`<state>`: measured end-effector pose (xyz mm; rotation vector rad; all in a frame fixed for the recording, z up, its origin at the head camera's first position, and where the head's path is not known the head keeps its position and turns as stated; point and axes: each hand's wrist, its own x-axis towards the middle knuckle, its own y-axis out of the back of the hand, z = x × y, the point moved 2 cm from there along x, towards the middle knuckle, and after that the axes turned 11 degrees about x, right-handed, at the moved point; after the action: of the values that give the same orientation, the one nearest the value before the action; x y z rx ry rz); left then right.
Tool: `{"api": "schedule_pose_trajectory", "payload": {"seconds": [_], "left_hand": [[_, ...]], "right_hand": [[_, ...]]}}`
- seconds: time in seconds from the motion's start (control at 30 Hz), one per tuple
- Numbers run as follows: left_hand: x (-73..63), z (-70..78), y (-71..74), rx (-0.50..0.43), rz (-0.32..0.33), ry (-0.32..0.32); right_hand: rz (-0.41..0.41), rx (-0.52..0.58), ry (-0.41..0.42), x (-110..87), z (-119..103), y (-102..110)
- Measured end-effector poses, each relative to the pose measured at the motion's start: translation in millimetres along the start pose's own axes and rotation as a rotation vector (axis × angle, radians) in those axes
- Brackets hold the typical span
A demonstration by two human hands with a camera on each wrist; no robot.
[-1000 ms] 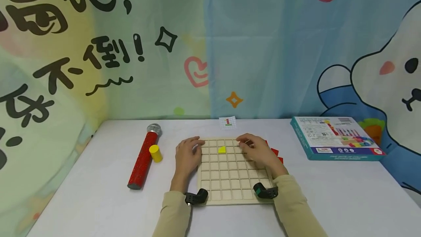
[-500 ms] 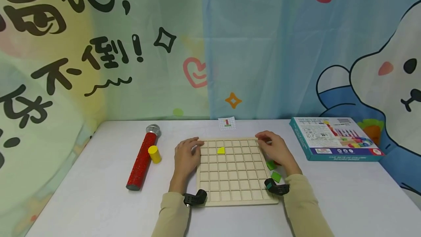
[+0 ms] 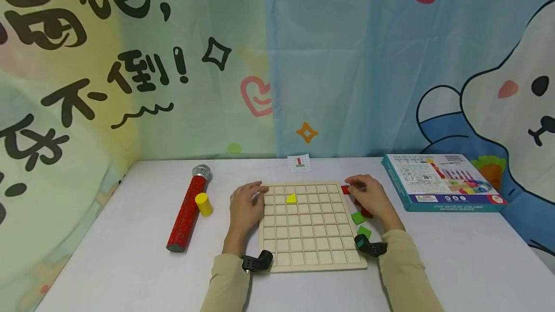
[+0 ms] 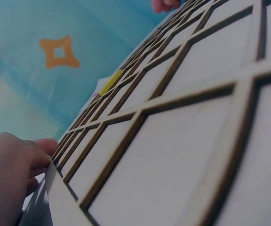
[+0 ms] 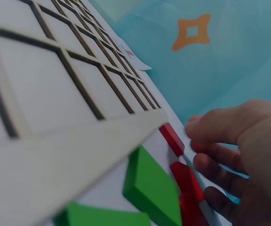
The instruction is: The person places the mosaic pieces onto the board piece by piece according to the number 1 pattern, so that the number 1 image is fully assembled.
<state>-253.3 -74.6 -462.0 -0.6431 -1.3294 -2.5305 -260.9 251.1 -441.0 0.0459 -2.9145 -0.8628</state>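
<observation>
A pale wooden grid board [image 3: 310,267] lies on the table with one yellow tile [image 3: 291,199] in a cell near its far left. At the board's left edge, my left hand [image 3: 247,205] holds the rim between bent fingers, as the left wrist view also shows. My right hand [image 3: 370,197] hovers past the far right corner, fingers loosely bent, with nothing between them. Its fingertips are close by a red tile [image 3: 345,189], which the right wrist view shows lying on the table. More red tiles [image 5: 187,181] lie under that hand, beside a green tile [image 3: 358,218] and another green tile [image 3: 364,231].
Left of the board lie a red microphone [image 3: 187,213] and a yellow cylinder [image 3: 204,204]. Behind the board is a small grid card [image 3: 299,163] with a red and green pattern. A teal game box [image 3: 442,182] sits at the back right, before a printed curtain [image 3: 329,61].
My right hand has moved right, from over the board's far right part to beyond its edge, uncovering the green tiles and a red tile. The left hand stays in place.
</observation>
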Motion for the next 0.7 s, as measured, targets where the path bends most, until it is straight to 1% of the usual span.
{"api": "schedule_pose_trajectory", "payload": {"seconds": [0.2,0.3,0.47,0.57,0.7], "left_hand": [[-2.2,-1.0,-0.4,0.0,0.003,0.01],[-1.9,-1.2,-0.8,-0.009,0.006,0.004],[-0.3,-1.0,-0.9,-0.004,0.012,-0.013],[-0.3,-0.8,-0.1,-0.011,0.01,-0.006],[-0.6,-0.8,-0.7,-0.02,0.001,0.001]], "right_hand": [[-0.061,-0.052,-0.04,0.8,4.2,-1.1],[-0.064,-0.065,-0.057,1.2,4.6,-1.7],[-0.033,-0.081,-0.063,1.5,4.1,-1.5],[-0.006,-0.089,-0.057,1.0,4.3,-1.1],[0.027,-0.087,-0.071,-0.4,5.1,0.8]]}}
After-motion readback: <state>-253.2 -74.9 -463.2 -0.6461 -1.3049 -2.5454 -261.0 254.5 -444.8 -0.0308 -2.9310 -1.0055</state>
